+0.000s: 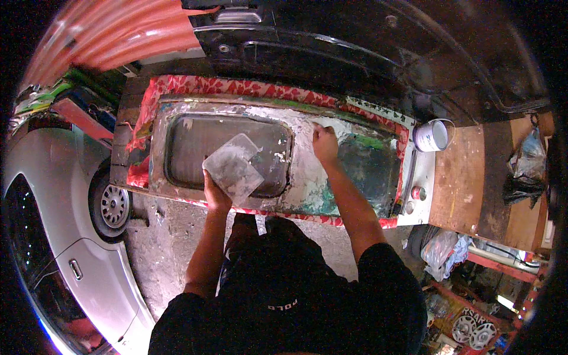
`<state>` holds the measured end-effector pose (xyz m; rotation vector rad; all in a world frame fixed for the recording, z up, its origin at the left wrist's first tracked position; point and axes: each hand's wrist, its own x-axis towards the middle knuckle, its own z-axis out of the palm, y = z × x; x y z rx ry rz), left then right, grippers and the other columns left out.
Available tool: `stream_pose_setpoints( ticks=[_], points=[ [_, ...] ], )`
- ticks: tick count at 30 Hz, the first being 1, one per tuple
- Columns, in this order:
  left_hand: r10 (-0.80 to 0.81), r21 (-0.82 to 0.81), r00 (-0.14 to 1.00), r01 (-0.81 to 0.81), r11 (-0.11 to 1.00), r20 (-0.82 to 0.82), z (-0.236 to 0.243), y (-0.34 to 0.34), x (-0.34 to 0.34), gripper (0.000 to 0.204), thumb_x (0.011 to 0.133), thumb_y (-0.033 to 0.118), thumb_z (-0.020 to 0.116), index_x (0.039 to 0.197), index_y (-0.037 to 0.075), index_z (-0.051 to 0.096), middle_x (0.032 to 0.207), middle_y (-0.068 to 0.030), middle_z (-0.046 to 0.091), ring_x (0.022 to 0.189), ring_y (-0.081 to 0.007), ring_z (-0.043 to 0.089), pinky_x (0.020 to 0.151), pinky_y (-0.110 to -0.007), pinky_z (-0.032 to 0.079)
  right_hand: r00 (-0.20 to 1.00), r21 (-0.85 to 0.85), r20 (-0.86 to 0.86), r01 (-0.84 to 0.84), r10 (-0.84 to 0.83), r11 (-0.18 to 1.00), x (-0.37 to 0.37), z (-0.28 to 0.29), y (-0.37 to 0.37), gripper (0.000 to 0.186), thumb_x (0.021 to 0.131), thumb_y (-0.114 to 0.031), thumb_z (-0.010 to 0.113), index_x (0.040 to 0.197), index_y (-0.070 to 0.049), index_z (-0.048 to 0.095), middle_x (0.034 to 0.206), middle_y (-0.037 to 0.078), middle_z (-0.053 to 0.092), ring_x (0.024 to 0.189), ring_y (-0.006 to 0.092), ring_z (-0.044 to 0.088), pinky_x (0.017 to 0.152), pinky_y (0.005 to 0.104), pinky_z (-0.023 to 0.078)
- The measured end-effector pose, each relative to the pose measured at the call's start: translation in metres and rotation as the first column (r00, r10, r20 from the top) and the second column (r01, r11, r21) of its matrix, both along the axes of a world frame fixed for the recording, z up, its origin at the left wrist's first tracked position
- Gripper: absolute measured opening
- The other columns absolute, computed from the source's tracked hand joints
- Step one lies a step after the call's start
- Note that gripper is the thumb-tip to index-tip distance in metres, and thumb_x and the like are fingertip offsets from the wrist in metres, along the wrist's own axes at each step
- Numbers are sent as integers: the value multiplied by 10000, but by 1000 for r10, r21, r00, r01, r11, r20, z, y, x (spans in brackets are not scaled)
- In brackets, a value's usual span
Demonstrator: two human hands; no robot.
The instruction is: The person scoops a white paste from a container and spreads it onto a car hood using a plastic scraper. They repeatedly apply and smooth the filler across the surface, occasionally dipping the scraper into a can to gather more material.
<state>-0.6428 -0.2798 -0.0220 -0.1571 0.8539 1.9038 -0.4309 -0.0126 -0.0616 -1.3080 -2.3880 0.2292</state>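
A worn vehicle door panel point(299, 192) with a framed window section point(201, 142) lies flat before me, patched with whitish filler and green and grey paint. My left hand point(218, 195) grips the lower left edge of a translucent plate point(236, 171), smeared with pale paste, above the window section. Over the filler patch point(303, 127) right of the window, near the panel's far edge, my right hand point(325, 144) is closed with fingers bent. Whatever it pinches is too small to make out.
Red-and-white patterned cloth point(248, 87) lies under the panel. A white paint can point(431, 136) and a small red tin point(419, 193) stand to the right, near wooden boards point(458, 177). A silver car point(89, 236) stands at left; a dark vehicle body point(355, 59) spans the far side.
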Motion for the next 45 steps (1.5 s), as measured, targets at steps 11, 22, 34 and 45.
stream_pose_setpoints(
  ticks=[11,22,34,45],
  points=[
    [-10,22,1000,10,1000,1,-6,-7,-4,660,946,588,308,1406,115,347,1376,-119,442,1233,-338,455,1000,-504,400,960,-3,280,14,-12,1000,-24,-17,12,198,801,-123,580,971,-118,682,793,136,646,775,290,605,676,394,528],
    [-50,19,999,50,999,-14,-3,2,-10,664,935,598,337,1386,113,377,1372,-105,443,1240,-329,443,1009,-499,381,949,-25,270,-162,163,986,-31,-21,-31,254,779,-128,600,1020,-141,677,768,125,633,782,289,602,687,394,522],
    [-42,150,998,36,988,37,-32,-6,-24,594,968,518,346,1477,240,220,1457,-71,333,1312,-314,356,1062,-476,320,970,68,230,66,-80,995,-18,10,-4,192,804,-136,576,969,-144,673,724,136,612,713,293,607,594,412,529],
    [-60,105,998,63,992,-34,-29,2,-25,587,969,529,327,1477,255,227,1457,-64,338,1317,-305,354,1067,-470,312,917,-76,243,-306,316,949,-17,-10,-36,259,801,-140,570,1043,-120,660,778,145,636,823,287,609,670,403,526]
  ],
)
